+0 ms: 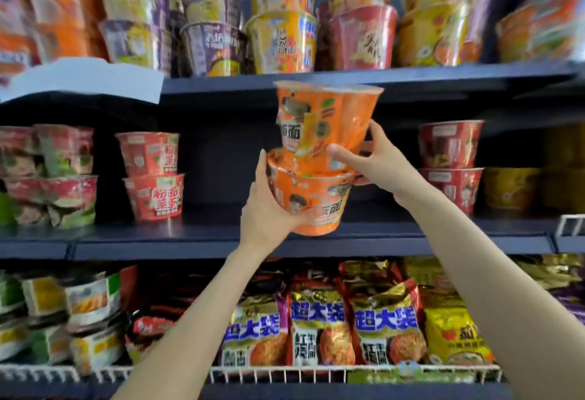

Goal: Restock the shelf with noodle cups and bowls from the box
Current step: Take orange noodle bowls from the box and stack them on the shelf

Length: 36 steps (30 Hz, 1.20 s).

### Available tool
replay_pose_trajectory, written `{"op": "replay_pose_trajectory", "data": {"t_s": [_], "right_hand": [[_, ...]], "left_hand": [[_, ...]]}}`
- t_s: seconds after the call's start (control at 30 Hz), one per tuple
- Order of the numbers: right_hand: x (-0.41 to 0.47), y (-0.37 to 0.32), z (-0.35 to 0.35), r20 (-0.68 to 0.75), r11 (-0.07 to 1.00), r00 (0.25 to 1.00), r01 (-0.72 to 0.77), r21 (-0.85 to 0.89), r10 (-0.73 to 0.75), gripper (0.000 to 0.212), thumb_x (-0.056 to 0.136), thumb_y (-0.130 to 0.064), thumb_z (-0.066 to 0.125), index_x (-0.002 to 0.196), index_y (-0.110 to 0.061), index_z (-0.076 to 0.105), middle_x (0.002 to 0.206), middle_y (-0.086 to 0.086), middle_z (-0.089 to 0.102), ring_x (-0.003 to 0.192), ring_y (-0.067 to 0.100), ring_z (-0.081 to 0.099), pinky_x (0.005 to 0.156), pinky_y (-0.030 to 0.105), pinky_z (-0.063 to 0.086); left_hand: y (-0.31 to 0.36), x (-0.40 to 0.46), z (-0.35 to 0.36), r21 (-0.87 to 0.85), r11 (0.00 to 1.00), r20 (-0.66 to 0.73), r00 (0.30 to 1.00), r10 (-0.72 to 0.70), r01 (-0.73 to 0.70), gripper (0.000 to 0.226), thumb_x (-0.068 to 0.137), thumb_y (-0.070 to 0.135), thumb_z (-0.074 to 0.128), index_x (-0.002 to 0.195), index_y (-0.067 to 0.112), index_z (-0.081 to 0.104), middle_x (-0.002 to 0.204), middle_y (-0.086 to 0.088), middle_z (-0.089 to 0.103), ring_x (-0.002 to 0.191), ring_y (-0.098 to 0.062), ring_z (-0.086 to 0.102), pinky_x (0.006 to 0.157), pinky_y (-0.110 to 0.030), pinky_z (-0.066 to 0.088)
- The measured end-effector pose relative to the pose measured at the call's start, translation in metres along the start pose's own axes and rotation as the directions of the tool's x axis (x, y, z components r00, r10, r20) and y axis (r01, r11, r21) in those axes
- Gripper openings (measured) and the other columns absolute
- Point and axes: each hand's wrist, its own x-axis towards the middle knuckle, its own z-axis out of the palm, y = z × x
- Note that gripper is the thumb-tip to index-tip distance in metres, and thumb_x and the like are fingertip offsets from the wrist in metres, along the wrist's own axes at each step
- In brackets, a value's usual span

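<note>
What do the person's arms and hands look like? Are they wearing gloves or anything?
No gloves. The left hand and the right hand are both bare, and both forearms are bare too, with no sleeve reaching as far as the picture shows. I can see no watch, ring or bracelet on either one. The arms look slim and long as they come up from the bottom of the picture.

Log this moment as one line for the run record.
phase: placing | left hand: holds lower orange bowl | right hand: holds upper orange bowl | bowls: stacked | target: middle shelf gap
</note>
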Motion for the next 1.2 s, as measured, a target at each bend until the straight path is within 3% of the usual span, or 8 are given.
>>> {"op": "replay_pose_trajectory", "data": {"t_s": [0.13, 0.37, 0.57, 0.77, 0.9, 1.07, 1.2], "right_hand": [[0.001, 0.004, 0.014, -0.062, 0.973, 0.996, 0.043, -0.229, -0.059, 0.115, 0.049, -0.077, 0.062, 0.146, -0.035, 0.016, 0.132, -0.004, 0.057, 0.118, 0.016, 0.056, 0.098, 0.044, 0.048], [-0.015, 0.015, 0.026, -0.071, 0.958, 0.997, -0.003, -0.288, -0.018, 0.105, 0.054, -0.078, 0.055, 0.144, -0.034, 0.023, 0.113, -0.015, 0.057, 0.103, 0.006, 0.055, 0.093, 0.034, 0.048], [0.025, 0.018, 0.044, -0.050, 0.958, 0.994, -0.107, -0.267, 0.097, 0.103, 0.062, -0.076, 0.057, 0.145, -0.024, 0.026, 0.120, -0.005, 0.059, 0.107, 0.018, 0.061, 0.091, 0.045, 0.053], [0.085, 0.049, 0.086, -0.117, 0.935, 0.982, -0.175, -0.308, 0.145, 0.093, 0.077, -0.071, 0.052, 0.146, -0.015, 0.024, 0.143, 0.015, 0.035, 0.127, 0.030, 0.044, 0.103, 0.046, 0.041], [0.113, 0.073, 0.110, -0.134, 0.936, 0.977, -0.198, -0.291, 0.165, 0.091, 0.084, -0.066, 0.048, 0.150, -0.013, 0.014, 0.144, 0.017, 0.028, 0.124, 0.034, 0.046, 0.097, 0.043, 0.042], [0.127, 0.096, 0.132, -0.144, 0.916, 0.983, -0.159, -0.369, 0.113, 0.079, 0.092, -0.058, 0.041, 0.149, -0.033, -0.006, 0.138, 0.017, 0.037, 0.114, 0.039, 0.052, 0.090, 0.045, 0.044], [0.124, 0.104, 0.136, -0.108, 0.895, 0.993, -0.093, -0.437, 0.050, 0.068, 0.099, -0.045, 0.038, 0.147, -0.043, -0.009, 0.124, 0.018, 0.041, 0.101, 0.041, 0.055, 0.088, 0.047, 0.047]], "left_hand": [[-0.014, 0.011, 0.016, -0.037, 0.999, 0.033, 0.999, 0.007, -0.006, 0.126, 0.047, 0.061, 0.083, 0.141, 0.050, 0.000, 0.139, 0.006, 0.043, 0.122, -0.019, 0.051, 0.095, -0.047, 0.047], [-0.036, 0.007, 0.011, 0.012, 1.000, 0.094, 0.995, 0.028, -0.029, 0.122, 0.049, 0.056, 0.084, 0.140, 0.054, 0.003, 0.133, 0.008, 0.047, 0.116, -0.016, 0.054, 0.089, -0.042, 0.051], [-0.052, 0.040, 0.007, 0.048, 0.998, 0.158, 0.986, -0.045, 0.037, 0.121, 0.041, 0.072, 0.073, 0.138, 0.054, 0.003, 0.134, 0.006, 0.051, 0.117, -0.021, 0.055, 0.090, -0.050, 0.050], [-0.082, 0.099, 0.016, 0.074, 0.991, 0.231, 0.965, -0.126, 0.112, 0.120, 0.056, 0.051, 0.084, 0.145, 0.037, 0.005, 0.141, 0.002, 0.046, 0.127, -0.025, 0.047, 0.103, -0.049, 0.040], [-0.107, 0.131, 0.028, 0.069, 0.983, 0.265, 0.946, -0.184, 0.172, 0.121, 0.057, 0.046, 0.085, 0.145, 0.038, 0.003, 0.146, 0.000, 0.040, 0.131, -0.027, 0.042, 0.104, -0.050, 0.039], [-0.135, 0.142, 0.048, -0.029, 0.960, 0.279, 0.925, -0.259, 0.277, 0.119, 0.059, 0.039, 0.087, 0.146, 0.035, 0.006, 0.146, -0.001, 0.040, 0.130, -0.027, 0.043, 0.104, -0.047, 0.039], [-0.140, 0.141, 0.054, -0.045, 0.954, 0.263, 0.925, -0.276, 0.297, 0.119, 0.062, 0.040, 0.084, 0.147, 0.035, 0.001, 0.147, -0.001, 0.038, 0.130, -0.027, 0.044, 0.104, -0.046, 0.040]]}}
